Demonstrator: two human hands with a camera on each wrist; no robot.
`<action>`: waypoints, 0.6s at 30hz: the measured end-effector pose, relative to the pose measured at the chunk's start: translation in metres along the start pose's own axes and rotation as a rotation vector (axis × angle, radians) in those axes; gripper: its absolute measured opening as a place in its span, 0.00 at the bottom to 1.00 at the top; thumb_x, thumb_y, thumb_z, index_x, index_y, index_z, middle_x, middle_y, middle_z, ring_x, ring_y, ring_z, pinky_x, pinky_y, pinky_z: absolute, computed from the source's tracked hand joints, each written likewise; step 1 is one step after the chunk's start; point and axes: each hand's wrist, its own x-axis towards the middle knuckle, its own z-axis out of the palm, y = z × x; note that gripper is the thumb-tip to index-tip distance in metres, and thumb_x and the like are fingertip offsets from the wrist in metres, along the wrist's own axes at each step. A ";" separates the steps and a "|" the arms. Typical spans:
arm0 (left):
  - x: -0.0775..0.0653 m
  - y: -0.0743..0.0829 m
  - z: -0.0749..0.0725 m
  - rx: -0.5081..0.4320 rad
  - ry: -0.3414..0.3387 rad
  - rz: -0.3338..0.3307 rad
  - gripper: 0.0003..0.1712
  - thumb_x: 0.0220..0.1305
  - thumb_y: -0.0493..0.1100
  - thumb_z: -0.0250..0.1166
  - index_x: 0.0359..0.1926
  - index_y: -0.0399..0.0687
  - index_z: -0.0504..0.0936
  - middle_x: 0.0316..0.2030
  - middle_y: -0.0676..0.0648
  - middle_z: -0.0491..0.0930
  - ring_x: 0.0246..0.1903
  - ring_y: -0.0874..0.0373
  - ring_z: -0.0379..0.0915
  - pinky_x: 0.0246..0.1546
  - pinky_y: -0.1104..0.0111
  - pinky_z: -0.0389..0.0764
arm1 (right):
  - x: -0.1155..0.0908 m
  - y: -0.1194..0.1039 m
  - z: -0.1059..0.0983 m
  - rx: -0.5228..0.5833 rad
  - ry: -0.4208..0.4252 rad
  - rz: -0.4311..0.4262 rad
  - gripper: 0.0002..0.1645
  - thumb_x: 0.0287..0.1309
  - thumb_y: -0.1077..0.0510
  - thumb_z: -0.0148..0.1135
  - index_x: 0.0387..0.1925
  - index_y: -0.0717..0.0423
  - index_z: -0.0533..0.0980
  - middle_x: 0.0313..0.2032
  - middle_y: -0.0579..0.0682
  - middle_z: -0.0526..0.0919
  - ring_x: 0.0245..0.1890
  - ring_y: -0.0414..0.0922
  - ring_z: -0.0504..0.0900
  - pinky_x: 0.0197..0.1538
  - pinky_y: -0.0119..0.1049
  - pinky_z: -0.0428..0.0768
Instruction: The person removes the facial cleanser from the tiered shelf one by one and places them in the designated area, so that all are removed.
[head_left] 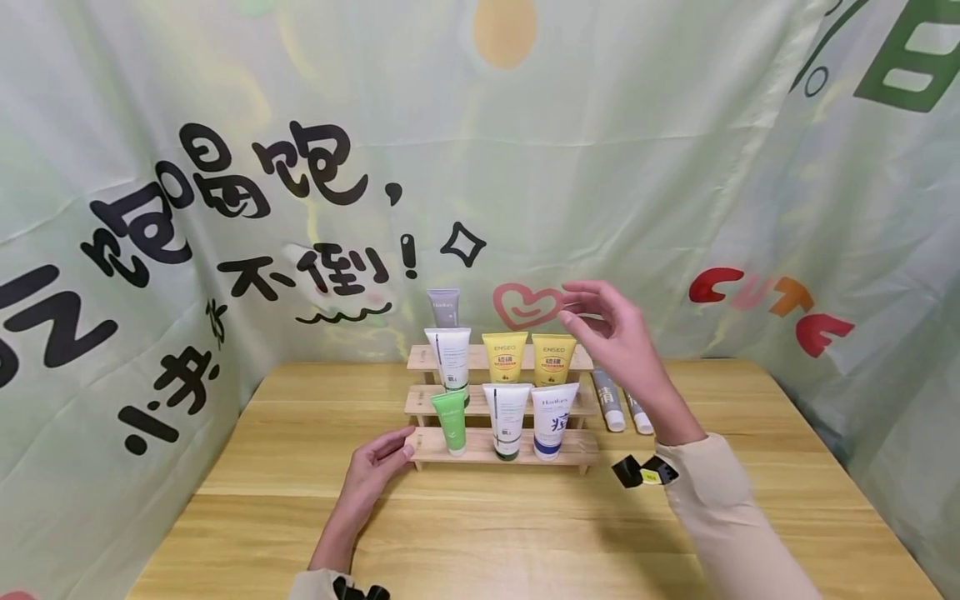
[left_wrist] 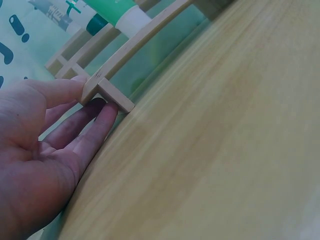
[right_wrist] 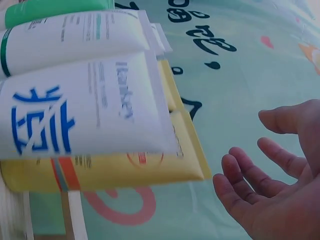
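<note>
A three-tier wooden rack (head_left: 478,450) holds several upright squeeze tubes. At its front left corner my left hand (head_left: 371,471) grips the end of the lowest shelf, thumb above and fingers curled beneath. My right hand (head_left: 618,333) hovers in the air right of the top tier, fingers apart, holding nothing. Nearest to it is the right yellow tube (head_left: 553,357); another yellow tube (head_left: 505,354) stands beside that. In front are a green tube (head_left: 450,421), a white tube (head_left: 506,417) and a blue-capped white tube (head_left: 553,421). Behind are a white tube (head_left: 450,352) and a greyish-purple tube (head_left: 445,308).
Two grey tubes, one left (head_left: 607,400) and one right (head_left: 638,412), lie on the wooden table (head_left: 480,533) right of the rack, under my right forearm. A printed curtain (head_left: 600,183) hangs close behind the table and along its sides.
</note>
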 end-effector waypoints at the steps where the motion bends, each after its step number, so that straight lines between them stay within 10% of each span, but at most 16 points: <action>1: 0.000 0.000 0.000 0.001 0.000 0.000 0.24 0.68 0.37 0.70 0.64 0.36 0.80 0.60 0.33 0.78 0.52 0.50 0.81 0.50 0.63 0.87 | 0.001 -0.001 0.003 0.001 -0.006 -0.003 0.22 0.71 0.59 0.65 0.63 0.58 0.75 0.53 0.54 0.83 0.54 0.46 0.80 0.60 0.35 0.82; 18: 0.001 -0.001 0.001 0.000 0.013 -0.005 0.25 0.67 0.37 0.71 0.63 0.35 0.80 0.59 0.33 0.79 0.51 0.51 0.82 0.51 0.62 0.86 | 0.027 -0.020 0.052 0.023 -0.128 0.034 0.25 0.67 0.60 0.67 0.63 0.57 0.74 0.54 0.55 0.83 0.52 0.50 0.82 0.61 0.47 0.82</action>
